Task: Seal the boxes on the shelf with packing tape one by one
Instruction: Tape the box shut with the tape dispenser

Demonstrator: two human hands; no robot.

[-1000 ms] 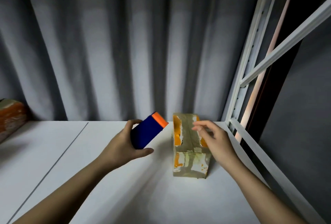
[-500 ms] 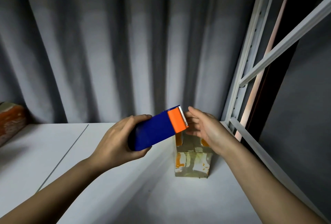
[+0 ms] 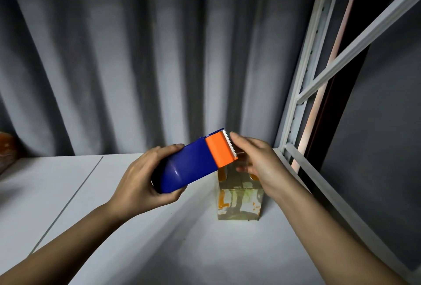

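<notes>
Blue and orange plastic makes up the tape dispenser, gripped around its blue body by the left hand, its serrated blade pointing toward 2 o'clock. The right hand sits at the blade with fingers loosely extended; whether they pinch tape I cannot tell. Just below stands the worn, taped box on the white shelf, near the metal frame at 3 o'clock.
</notes>
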